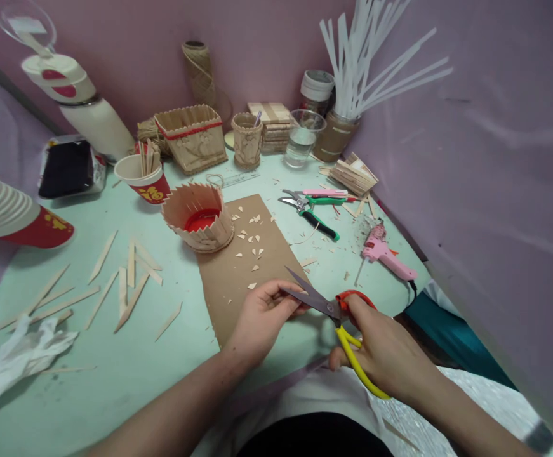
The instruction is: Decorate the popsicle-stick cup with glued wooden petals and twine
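Purple sheeting [495, 158] enclosed a pale green tabletop [128, 362]. Pointed wood chips [251, 238] lay loose on a cardboard sheet [219, 298], apparently cut already; longer wooden strips [131, 262] at left had not been cut that small, so the cutting seemed partway along. A jagged-rimmed basket [214, 238] stood at the sheet's far left corner. The right hand [381, 343] gripped scissors [321, 303], blades parted; the left hand [269, 317] pinched narrowly at the blade tips, though whether around a piece I could not tell. Close to the front edge, the hands had little room bodyward and more leftward; a glue gun [385, 251] and green-handled cutters [321, 226] limited the far right.
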A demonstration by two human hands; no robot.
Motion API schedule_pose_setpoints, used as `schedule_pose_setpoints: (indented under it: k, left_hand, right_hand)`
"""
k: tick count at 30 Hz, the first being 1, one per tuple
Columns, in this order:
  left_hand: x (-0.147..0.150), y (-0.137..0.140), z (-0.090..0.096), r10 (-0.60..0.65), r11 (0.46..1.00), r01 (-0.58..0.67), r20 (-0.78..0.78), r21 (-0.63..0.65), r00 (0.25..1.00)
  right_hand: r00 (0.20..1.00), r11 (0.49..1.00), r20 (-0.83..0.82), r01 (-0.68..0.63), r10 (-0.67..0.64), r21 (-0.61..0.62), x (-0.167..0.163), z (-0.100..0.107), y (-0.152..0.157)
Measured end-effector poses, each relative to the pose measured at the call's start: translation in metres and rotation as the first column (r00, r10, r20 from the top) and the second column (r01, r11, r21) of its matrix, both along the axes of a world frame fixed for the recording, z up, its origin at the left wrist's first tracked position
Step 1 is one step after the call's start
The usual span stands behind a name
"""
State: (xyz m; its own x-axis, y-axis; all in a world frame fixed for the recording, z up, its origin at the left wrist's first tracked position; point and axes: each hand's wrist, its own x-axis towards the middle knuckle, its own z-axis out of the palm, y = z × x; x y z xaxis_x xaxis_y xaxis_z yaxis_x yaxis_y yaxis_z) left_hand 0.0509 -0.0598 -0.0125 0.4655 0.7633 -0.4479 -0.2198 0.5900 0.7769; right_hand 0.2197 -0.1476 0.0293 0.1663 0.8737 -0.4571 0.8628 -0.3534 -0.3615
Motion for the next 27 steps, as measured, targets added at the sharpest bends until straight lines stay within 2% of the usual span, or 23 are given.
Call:
schedule_pose_setpoints:
  k: [5,12,19,27]
  left_hand:
    - [0.001,0.0,0.0,-0.02,1.0,0.02,-0.003,0.021,1.0]
    - [0.002,0.003,0.009,-0.042,0.997,0.045,-0.041,0.062,0.998]
    - [0.001,0.001,0.007,-0.036,0.992,0.047,-0.094,0.12,0.995]
    - [0.001,0.002,0.012,-0.039,0.993,0.051,-0.113,0.102,0.993]
  right_hand:
    - [1.0,1.0,0.009,0.009,-0.008,-0.016,0.002,-0.003,-0.003]
    - [1.0,1.0,0.024,-0.002,0.003,-0.028,0.0,-0.002,-0.002]
    - [1.0,0.999,0.009,-0.015,0.015,-0.028,0.001,-0.001,-0.003]
    - [0.999,0.999,0.036,-0.039,0.039,0.015,0.002,-0.001,-0.002]
